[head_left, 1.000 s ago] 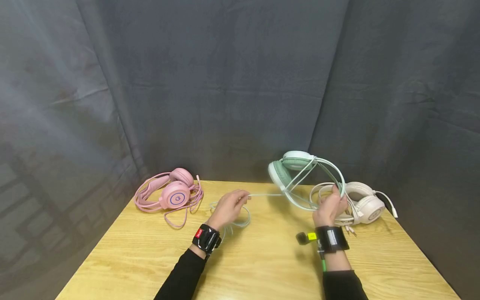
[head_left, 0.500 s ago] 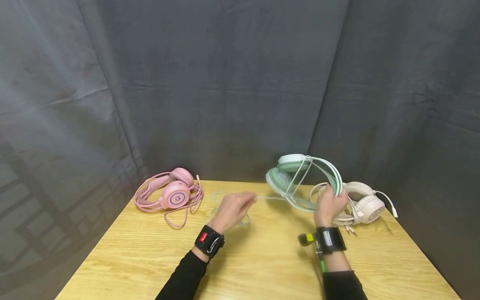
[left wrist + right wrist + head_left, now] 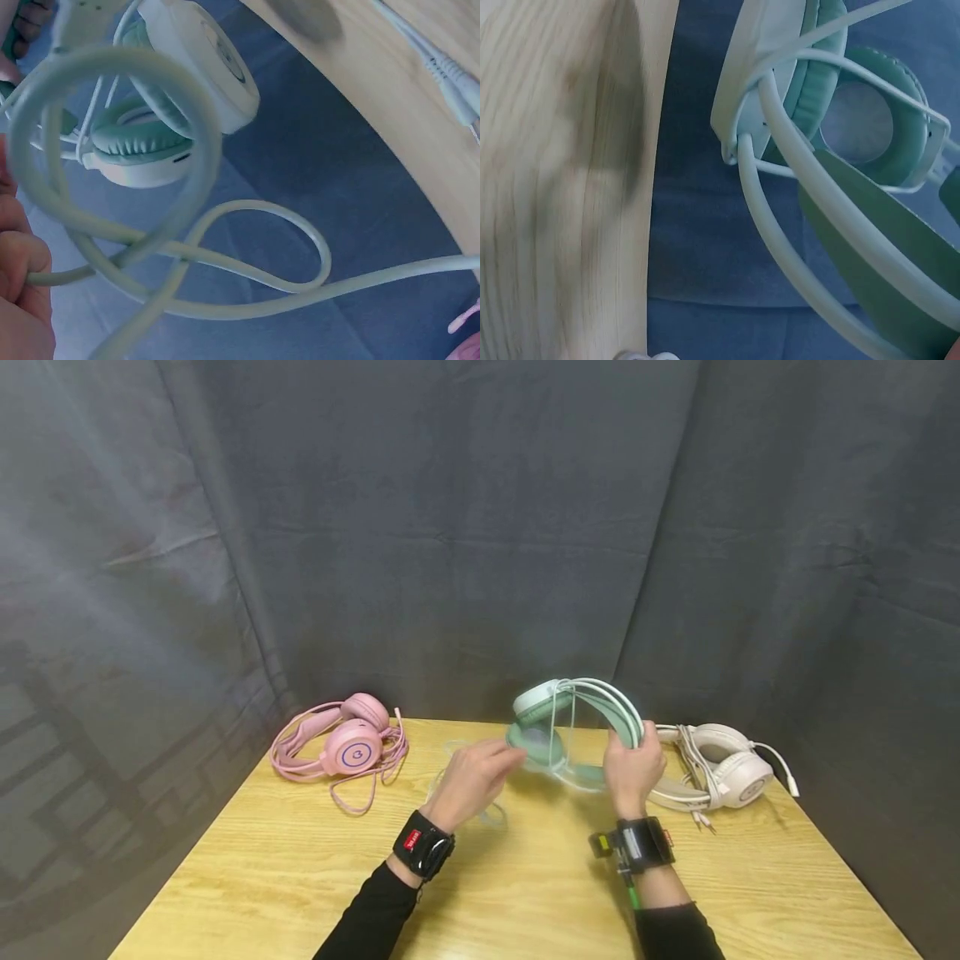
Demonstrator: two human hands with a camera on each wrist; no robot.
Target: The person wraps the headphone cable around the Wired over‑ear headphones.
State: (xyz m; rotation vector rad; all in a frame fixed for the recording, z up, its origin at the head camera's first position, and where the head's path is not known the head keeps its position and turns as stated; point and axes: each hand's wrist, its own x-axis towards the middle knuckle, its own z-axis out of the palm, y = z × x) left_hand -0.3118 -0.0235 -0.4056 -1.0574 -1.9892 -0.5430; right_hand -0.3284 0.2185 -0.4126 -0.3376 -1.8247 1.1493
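Observation:
My right hand [image 3: 634, 752] grips the headband of the mint green headphones [image 3: 573, 714] and holds them up above the wooden table [image 3: 525, 893]. In the right wrist view the headband [image 3: 870, 232] and an ear cup [image 3: 862, 112] fill the frame, with cable wound over them. Just left of the ear cups, my left hand [image 3: 491, 767] pinches the pale green cable [image 3: 247, 262]. That cable hangs in loose loops in the left wrist view, with the ear cups [image 3: 150, 142] behind them.
Pink headphones [image 3: 348, 747] with a tangled cord lie at the table's back left. Cream headphones [image 3: 723, 768] with their cable lie at the back right, close to my right hand. Dark cloth [image 3: 450, 527] hangs behind and beside the table.
My right hand has carried the mint headphones left and slightly lower, away from the cream pair. The left hand has moved right with the cable, so the hands are closer.

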